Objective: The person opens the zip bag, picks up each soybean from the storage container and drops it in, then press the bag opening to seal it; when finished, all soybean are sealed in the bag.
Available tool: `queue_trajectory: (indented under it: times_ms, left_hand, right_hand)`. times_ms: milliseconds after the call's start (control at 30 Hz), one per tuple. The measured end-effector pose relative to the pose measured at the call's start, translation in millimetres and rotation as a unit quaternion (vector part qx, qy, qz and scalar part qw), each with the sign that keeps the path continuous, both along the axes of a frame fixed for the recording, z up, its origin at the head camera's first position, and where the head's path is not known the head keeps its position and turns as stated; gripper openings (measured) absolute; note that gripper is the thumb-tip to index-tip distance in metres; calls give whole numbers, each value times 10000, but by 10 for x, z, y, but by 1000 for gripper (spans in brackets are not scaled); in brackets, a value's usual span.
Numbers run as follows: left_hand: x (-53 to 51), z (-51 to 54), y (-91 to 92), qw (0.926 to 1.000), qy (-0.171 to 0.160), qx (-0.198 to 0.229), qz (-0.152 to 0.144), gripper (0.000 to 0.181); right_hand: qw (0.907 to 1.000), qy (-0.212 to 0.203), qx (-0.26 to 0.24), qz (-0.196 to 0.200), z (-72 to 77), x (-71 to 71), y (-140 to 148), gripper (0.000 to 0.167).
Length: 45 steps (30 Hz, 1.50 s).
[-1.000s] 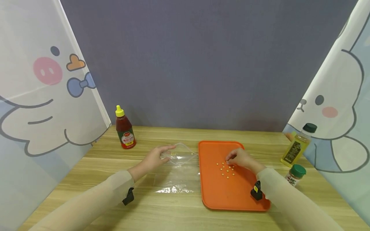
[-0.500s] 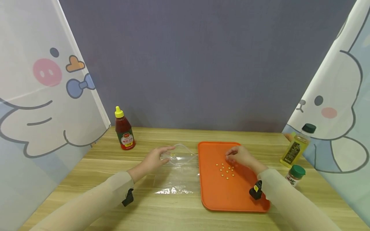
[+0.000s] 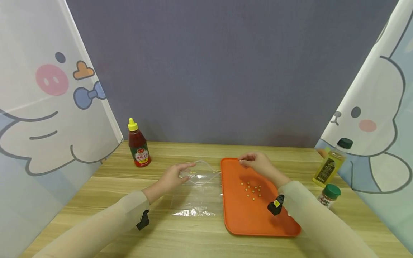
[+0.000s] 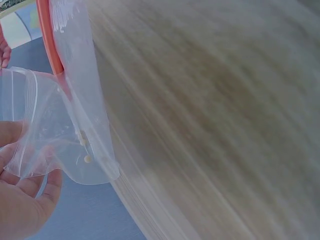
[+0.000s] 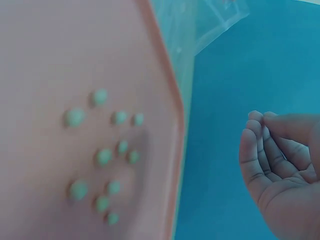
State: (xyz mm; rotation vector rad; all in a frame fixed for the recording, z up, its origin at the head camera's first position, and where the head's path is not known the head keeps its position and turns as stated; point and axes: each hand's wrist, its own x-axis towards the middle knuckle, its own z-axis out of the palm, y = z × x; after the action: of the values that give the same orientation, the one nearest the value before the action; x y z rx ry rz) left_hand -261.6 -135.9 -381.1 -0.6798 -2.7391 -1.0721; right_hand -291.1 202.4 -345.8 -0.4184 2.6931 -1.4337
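A clear zip-lock bag (image 3: pixel 196 199) lies on the table with its mouth spread apart, and a few yellow soybeans (image 4: pixel 87 159) show inside it. My left hand (image 3: pixel 171 179) grips the bag's left side at the mouth, thumb and fingers apart. More soybeans (image 5: pixel 103 157) lie scattered on an orange tray (image 3: pixel 251 218) right of the bag. Above the tray's far part, my right hand (image 3: pixel 258 165) is raised with thumb and fingertips pinched together. The soybean between those fingertips is hidden in the current views.
A ketchup bottle (image 3: pixel 139 150) with a yellow cap stands at the back left. On the right are an oil bottle (image 3: pixel 330 166) and a green-capped seasoning jar (image 3: pixel 329 195), close to my right forearm. A grey panel (image 3: pixel 206 71) rises behind the table.
My right hand has lifted from the soybeans on the tray and moved left and away, towards the bag, one soybean pinched up. The left hand and bag have stayed still.
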Motion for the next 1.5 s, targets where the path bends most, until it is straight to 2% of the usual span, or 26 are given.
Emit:
queue_trajectory:
  times_ms: [200,433,767,933,1133,1333,1500]
  left_hand:
    - [10,11,11,10000,-33,-36,33,56]
    - [15,20,19,10000,18,-84,30,55]
    - [-15,19,22,9999,49,-48,-93,54]
    - [-10,21,27,9999,72,-33,-123,52]
    - [-10,23,14,9998,51,27,-184,52]
    - [-35,10,6,9997,93,-2,-245,52]
    - [-42,11,11,9998,44,-4,-201,53]
  right_hand:
    - [9998,32,-160,94,79,-42,-181,25]
    - [9972,276,-492,482,165,-29,-446,22]
    - [9929,282,-747,877,159,-62,-896,23]
    - [9932,182,-548,1010,128,-45,-1087,17]
    - [9965,201,-148,796,89,-32,-1210,11]
    - [9970,284,250,671,100,-28,-1255,15]
    - [9965,306,370,681,112,-24,-1231,17]
